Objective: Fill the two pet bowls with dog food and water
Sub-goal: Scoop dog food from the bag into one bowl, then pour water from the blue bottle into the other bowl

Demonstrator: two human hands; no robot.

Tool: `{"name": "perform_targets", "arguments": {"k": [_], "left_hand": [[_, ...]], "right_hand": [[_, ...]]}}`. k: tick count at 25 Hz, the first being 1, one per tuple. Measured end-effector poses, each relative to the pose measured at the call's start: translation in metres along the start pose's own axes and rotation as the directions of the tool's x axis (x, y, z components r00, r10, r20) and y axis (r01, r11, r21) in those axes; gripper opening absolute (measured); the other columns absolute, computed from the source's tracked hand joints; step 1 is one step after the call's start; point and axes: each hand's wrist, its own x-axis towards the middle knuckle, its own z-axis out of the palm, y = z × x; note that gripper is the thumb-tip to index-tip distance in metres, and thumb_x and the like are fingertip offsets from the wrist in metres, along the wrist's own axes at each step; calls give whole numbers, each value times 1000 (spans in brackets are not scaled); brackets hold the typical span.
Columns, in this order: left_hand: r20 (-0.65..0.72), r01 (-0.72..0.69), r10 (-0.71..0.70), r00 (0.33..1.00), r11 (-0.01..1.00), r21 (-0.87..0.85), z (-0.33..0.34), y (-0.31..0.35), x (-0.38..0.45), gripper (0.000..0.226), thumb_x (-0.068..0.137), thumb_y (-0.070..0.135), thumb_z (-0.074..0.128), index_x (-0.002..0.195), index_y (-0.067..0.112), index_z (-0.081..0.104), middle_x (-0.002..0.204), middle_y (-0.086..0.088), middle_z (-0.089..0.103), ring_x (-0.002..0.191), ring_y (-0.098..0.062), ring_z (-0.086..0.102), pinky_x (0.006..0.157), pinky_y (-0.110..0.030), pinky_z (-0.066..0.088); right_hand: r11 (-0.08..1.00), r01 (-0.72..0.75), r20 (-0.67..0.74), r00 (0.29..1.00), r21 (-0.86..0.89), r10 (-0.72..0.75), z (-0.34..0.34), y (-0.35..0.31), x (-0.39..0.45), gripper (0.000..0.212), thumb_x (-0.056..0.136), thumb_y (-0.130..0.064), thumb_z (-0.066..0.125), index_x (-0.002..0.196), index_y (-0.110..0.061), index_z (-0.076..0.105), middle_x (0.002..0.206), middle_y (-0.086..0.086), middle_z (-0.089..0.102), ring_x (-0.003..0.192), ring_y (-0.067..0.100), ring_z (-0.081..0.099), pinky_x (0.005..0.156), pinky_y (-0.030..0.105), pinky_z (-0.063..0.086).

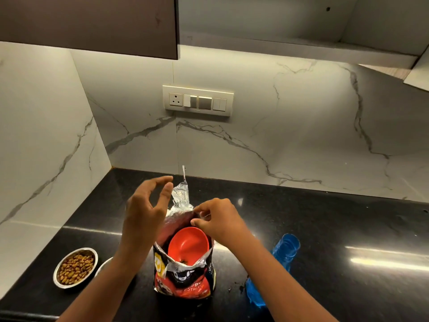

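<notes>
A red and black dog food bag (183, 280) stands upright on the black counter (325, 240) with its foil top torn open. A red plastic bowl (188, 245) sits tilted inside its mouth. My right hand (218, 219) pinches the bag's far right edge. My left hand (148, 210) hovers just left of the bag's raised foil flap, fingers apart and holding nothing. A steel pet bowl (75, 267) full of brown kibble sits at the left. A second steel bowl (104, 263) beside it is mostly hidden by my left forearm. A blue water bottle (278, 259) lies right of the bag.
Marble walls meet in a corner at the back left. A switch and socket panel (198, 101) is on the back wall. A dark cabinet (92, 24) hangs overhead at the left. The counter's front edge runs along the bottom left.
</notes>
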Motion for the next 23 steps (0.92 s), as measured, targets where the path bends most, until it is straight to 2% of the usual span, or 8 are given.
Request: {"name": "perform_targets", "arguments": {"k": [3,7,9,11,14,18,20,23], "left_hand": [[-5,-94,94,996,995,-39,11,26,5,23,94,32,58,116,28,64,118,11,66,107,7,59,90,-13,45],[260,-98,130,957,986,-135,45,48,8,30,95,34,55,123,28,61,127,8,63,118,-2,57,96,-24,46],[435,-14,78,897,989,-148,73,51,5,29,96,25,56,124,31,58,131,2,60,123,-10,56,101,-31,48],[513,53,34,858,987,-154,99,51,-4,32,96,21,57,125,33,56,133,-1,59,124,-14,56,103,-36,48],[573,66,17,819,990,-123,132,45,-26,41,94,9,56,125,36,52,134,2,55,123,-13,53,96,-25,44],[711,110,-56,701,993,-31,164,19,-60,65,86,-12,45,123,42,45,138,4,48,130,-13,46,99,-26,42],[747,137,-118,655,990,36,173,1,-75,68,84,-13,46,124,42,44,139,4,47,133,-15,45,97,-25,41],[779,183,-200,595,977,111,181,-23,-95,69,81,-14,48,125,39,44,143,1,45,135,-18,43,86,-19,44]], "right_hand": [[995,82,-130,989,61,-73,-39,-3,-17,42,84,-41,77,122,-25,71,110,-1,76,93,10,73,88,36,61],[985,126,-343,936,116,-79,-94,7,-39,40,85,-44,75,122,-28,71,120,-4,74,103,7,70,87,33,61],[985,99,-429,903,138,-30,-119,24,-50,39,86,-42,75,122,-29,71,123,-3,73,110,8,68,88,32,61],[985,42,-467,883,166,41,-136,48,-61,36,89,-36,74,123,-27,71,123,-3,73,112,9,68,89,25,58],[975,-60,-466,871,216,156,-142,87,-82,32,93,-22,69,125,-22,71,119,-1,74,109,12,69,94,25,56],[940,-284,-302,894,188,331,-114,154,-106,48,92,-3,59,135,-26,62,127,2,65,111,18,66,97,29,54],[901,-376,-67,915,216,398,-92,179,-116,63,88,1,62,140,-33,52,135,1,56,120,21,60,97,37,55],[889,-418,231,898,188,373,-50,196,-128,86,78,-7,78,146,-42,38,144,-4,47,128,20,53,102,41,52]]}}
